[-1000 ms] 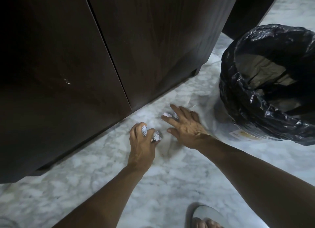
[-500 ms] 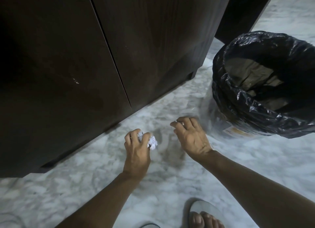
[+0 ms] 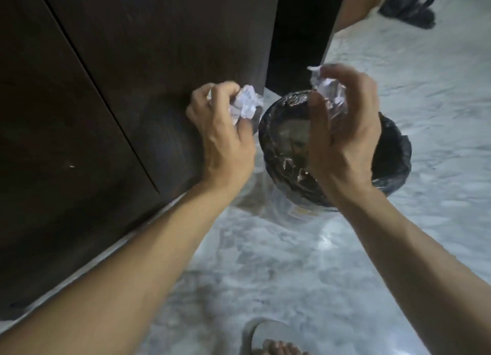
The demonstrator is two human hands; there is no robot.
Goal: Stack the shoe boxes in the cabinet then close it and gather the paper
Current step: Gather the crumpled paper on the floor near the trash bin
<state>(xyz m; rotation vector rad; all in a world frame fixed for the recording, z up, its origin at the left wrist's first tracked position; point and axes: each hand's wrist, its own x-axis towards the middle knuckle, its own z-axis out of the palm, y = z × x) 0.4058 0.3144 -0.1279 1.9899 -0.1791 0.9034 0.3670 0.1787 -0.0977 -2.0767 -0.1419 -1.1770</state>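
My left hand (image 3: 220, 131) grips a crumpled ball of white paper (image 3: 245, 103) just left of the bin's rim. My right hand (image 3: 345, 131) holds another crumpled white paper (image 3: 328, 89) in its curled fingers, directly above the mouth of the bin (image 3: 396, 152), which is lined with a black plastic bag. The dark wooden cabinet (image 3: 132, 75) fills the left and top of the view with its doors closed. No shoe boxes are visible.
The floor (image 3: 265, 261) is grey-white marble. A sandalled foot (image 3: 276, 341) shows at the bottom edge. A tied black bag (image 3: 409, 6) lies on the floor at the top right, beside a brown box corner (image 3: 356, 6).
Both hands have risen from the floor with the papers and moved right, up to the bin. The view has shifted, so the bin now sits in the middle.
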